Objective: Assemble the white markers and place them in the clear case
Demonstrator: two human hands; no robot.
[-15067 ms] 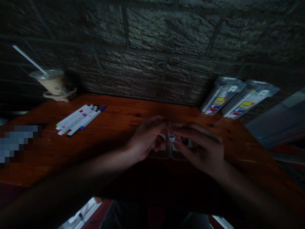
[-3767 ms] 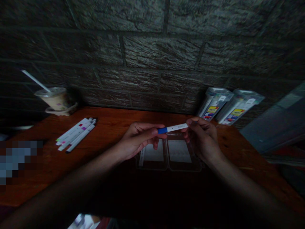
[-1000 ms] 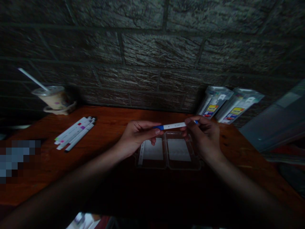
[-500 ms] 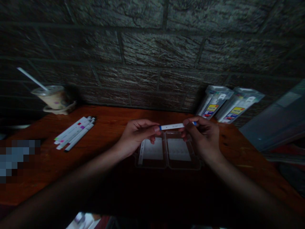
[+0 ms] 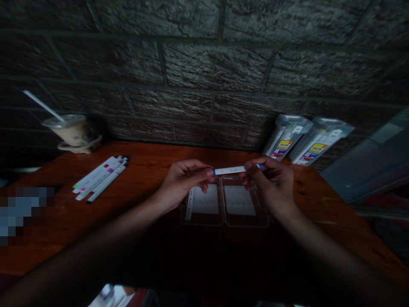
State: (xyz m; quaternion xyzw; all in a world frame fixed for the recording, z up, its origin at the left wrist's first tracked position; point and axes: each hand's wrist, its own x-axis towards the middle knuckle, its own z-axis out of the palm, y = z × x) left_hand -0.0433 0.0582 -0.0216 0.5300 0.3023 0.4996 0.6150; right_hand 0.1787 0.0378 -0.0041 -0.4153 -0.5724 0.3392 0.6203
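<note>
A white marker with blue ends (image 5: 230, 170) is held level above the wooden table (image 5: 153, 170), between both hands. My left hand (image 5: 183, 181) pinches its left end, where the blue cap is now covered by my fingers. My right hand (image 5: 271, 183) grips the right end, with a bit of blue showing past my fingertips. Under the marker an open clear plastic case (image 5: 223, 213) lies flat on the table, one white marker (image 5: 189, 204) resting along its left edge.
Several white markers (image 5: 100, 178) lie on the table at the left. A plastic cup with a straw (image 5: 72, 130) stands at the back left. Two packaged marker sets (image 5: 303, 140) lean against the brick wall at the right. A blurred patch sits at far left.
The blue left cap, showing a second ago, has gone under my left fingers. Both hands and the marker stay in nearly the same place.
</note>
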